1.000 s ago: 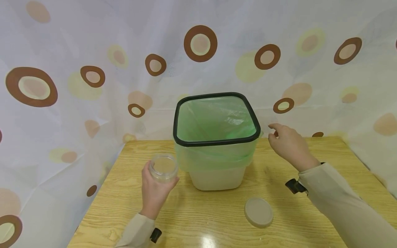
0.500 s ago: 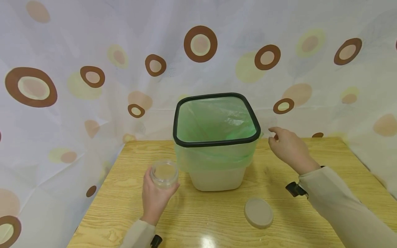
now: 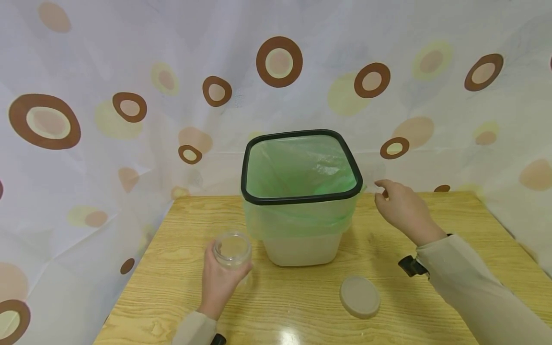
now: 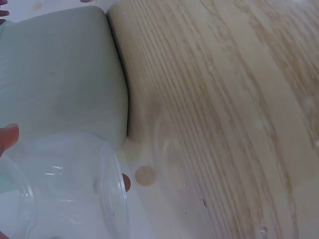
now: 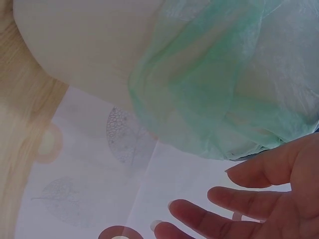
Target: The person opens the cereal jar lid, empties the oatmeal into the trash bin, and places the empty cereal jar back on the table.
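Note:
My left hand [image 3: 221, 282] grips a clear, lidless jar [image 3: 233, 249] from its left side, low over the table at the front left of the bin. In the left wrist view the jar [image 4: 67, 184] lies in front of the bin's pale wall, with a fingertip [image 4: 9, 135] at the edge. A whitish bin [image 3: 302, 250] stands mid-table, lined with a green plastic bag [image 3: 297, 220] under a black rim [image 3: 302, 199]. Just right of the bin, my right hand [image 3: 404, 211] hovers with relaxed fingers [image 5: 239, 199], holding nothing.
A round beige lid [image 3: 360, 297] lies flat on the wooden table [image 3: 276, 306], in front and to the right of the bin. Behind the table hangs a white sheet [image 3: 319, 28] with brown and yellow circles. Dark bands sit at both cuffs.
My left hand has lowered the jar toward the table, coming slightly nearer and to the right. The right hand has dropped a little beside the bin. Bin and lid stay put.

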### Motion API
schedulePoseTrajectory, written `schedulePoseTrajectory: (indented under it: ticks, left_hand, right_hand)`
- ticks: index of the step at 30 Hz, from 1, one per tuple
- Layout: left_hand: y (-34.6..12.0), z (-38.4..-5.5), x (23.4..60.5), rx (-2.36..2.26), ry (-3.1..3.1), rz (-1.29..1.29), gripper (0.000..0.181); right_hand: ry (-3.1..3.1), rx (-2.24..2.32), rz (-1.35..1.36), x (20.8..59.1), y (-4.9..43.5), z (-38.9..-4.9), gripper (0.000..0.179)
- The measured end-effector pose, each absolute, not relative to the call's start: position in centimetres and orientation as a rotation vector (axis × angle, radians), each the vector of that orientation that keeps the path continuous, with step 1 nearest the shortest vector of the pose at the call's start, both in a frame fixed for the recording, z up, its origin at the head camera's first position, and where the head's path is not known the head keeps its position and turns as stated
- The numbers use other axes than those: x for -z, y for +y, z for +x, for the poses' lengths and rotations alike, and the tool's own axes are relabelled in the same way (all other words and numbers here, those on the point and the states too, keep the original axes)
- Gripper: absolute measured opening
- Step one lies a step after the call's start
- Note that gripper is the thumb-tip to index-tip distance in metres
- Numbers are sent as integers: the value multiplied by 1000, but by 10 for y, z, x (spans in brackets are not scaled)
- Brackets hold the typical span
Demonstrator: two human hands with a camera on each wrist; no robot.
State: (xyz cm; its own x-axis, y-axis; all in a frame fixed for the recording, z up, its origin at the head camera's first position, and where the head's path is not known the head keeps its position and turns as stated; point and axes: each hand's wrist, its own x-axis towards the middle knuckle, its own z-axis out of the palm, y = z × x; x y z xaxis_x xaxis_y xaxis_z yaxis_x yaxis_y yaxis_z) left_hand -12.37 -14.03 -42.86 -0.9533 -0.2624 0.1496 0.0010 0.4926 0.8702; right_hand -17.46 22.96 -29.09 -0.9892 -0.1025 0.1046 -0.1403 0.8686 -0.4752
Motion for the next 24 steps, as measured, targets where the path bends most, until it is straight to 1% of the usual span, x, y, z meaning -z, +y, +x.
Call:
schedulePoseTrajectory:
  ticks: [9, 14, 24]
  left_hand:
    - [-137, -122, 433, 1321, -2529, 213, 103]
    - [-137, -121, 435, 1262, -2548, 251, 103]
    - [-134, -118, 438, 1246, -2545, 232, 105]
  right_hand:
    - [-2959, -751, 181, 293, 230, -172, 47]
    - [-2957, -740, 185, 294, 231, -173, 46]
    - [-2977, -771, 173, 299, 231, -171, 47]
